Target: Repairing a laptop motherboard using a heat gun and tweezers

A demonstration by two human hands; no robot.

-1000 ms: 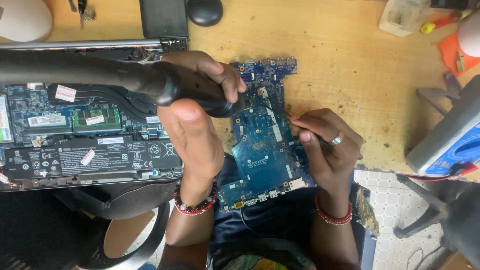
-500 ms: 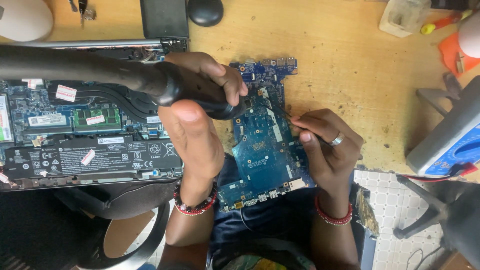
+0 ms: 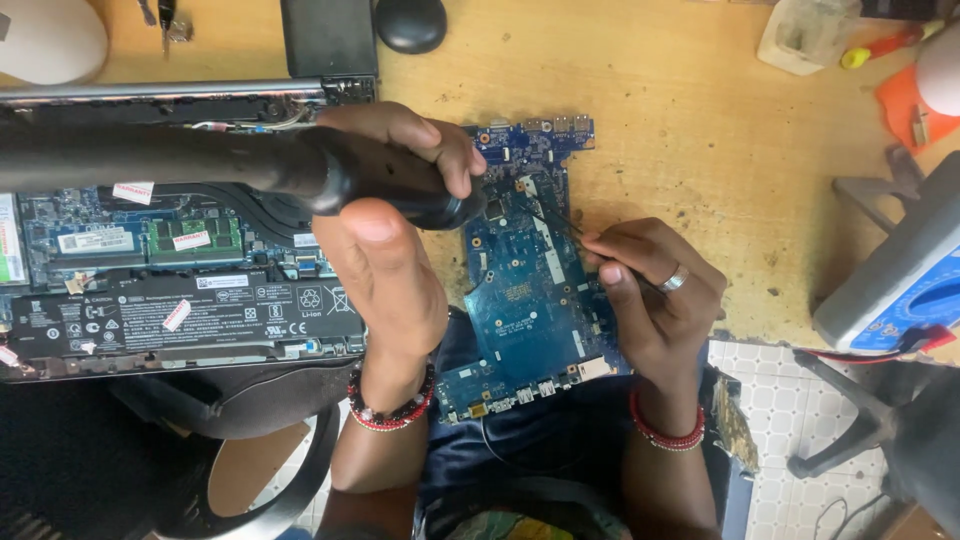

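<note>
Left hand [image 3: 390,250] grips the black heat gun [image 3: 300,170], nozzle pointing right over the blue board [image 3: 525,310], while right hand [image 3: 650,290] pinches tweezers [image 3: 555,225] angled up-left onto it

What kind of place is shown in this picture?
Probably an electronics repair bench. A blue circuit board lies on a wooden table, an opened laptop sits beside it, and the left hand holds a black nozzle tool over the board.

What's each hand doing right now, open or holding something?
Left hand: closed around a black hot-air tool handle, nozzle over the blue circuit board.
Right hand: fingers pinched on thin tweezers touching the board.
</note>
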